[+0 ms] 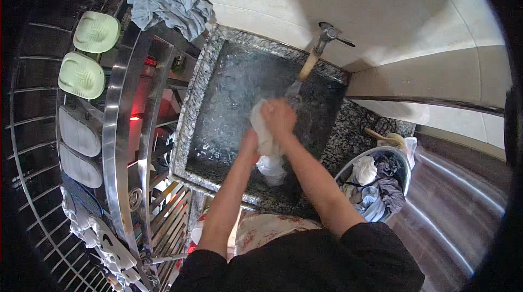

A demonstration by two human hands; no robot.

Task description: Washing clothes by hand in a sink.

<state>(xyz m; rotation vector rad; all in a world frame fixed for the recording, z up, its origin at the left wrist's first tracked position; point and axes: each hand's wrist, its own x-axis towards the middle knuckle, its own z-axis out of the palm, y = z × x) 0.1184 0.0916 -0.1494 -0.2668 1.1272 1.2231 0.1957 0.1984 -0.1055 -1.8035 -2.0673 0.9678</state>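
Note:
In the middle of a dark stone sink point(188, 112), a wet white cloth point(267, 142) is bunched between my two hands. My right hand point(281, 117) is closed around its upper part. Lower down on the left side, my left hand point(250, 142) grips it, blurred and partly hidden behind the wrist. The cloth's pale lower end point(271, 168) hangs toward the front of the sink. Just above my right hand, water runs from the tan spout of a metal wall tap point(314, 59). Rippling water covers the sink's bottom.
Right of the sink, a metal basin point(408, 169) holds several crumpled cloths, with a wooden-handled brush point(386, 138) behind it. A grey-blue cloth point(169, 3) drapes over the back left corner. Along the left, a steel rack point(118, 99) carries green slippers point(97, 31) and other footwear.

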